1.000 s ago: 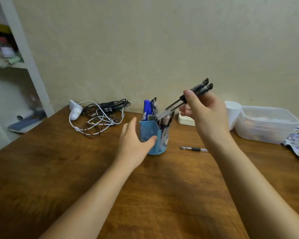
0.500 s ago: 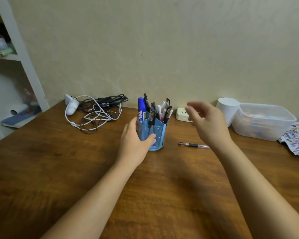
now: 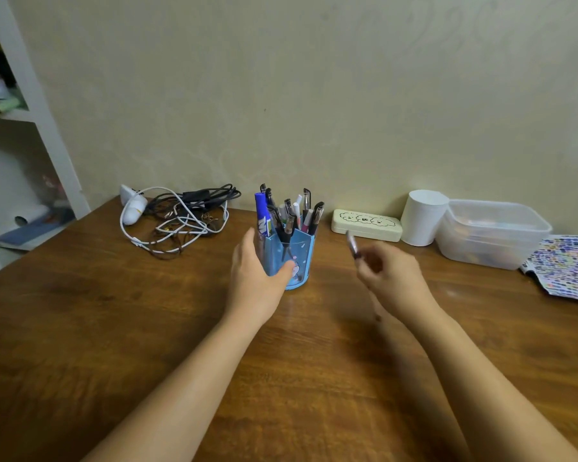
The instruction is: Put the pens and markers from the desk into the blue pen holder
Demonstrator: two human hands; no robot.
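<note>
- The blue pen holder stands upright on the wooden desk, near the wall, with a cluster of pens and a blue marker standing in it, tips and caps pointing up.
- The left hand cups the holder from its left side — thumb pressed across the front wall, fingers curved round the far side, so the hand is half closed on it and touching it.
- The right hand hovers to the right of the holder, apart from it, fingers curled in around a single pen. The pen is motion-blurred; one end sticks up and to the left out of the fist, the other end is hidden in the hand.
- Behind the right hand, against the wall, lies a cream pencil case with small cartoon figures on its lid.
- Just right of the case stands a white cup, and touching or just beside that sits a clear plastic container — its contents are too dim to tell.
- A patterned sheet lies at the desk's right edge.
- On the far left of the desk sits a tangle of white and black cables with a white plug.
- A white shelf unit stands beyond the desk's left side.
</note>
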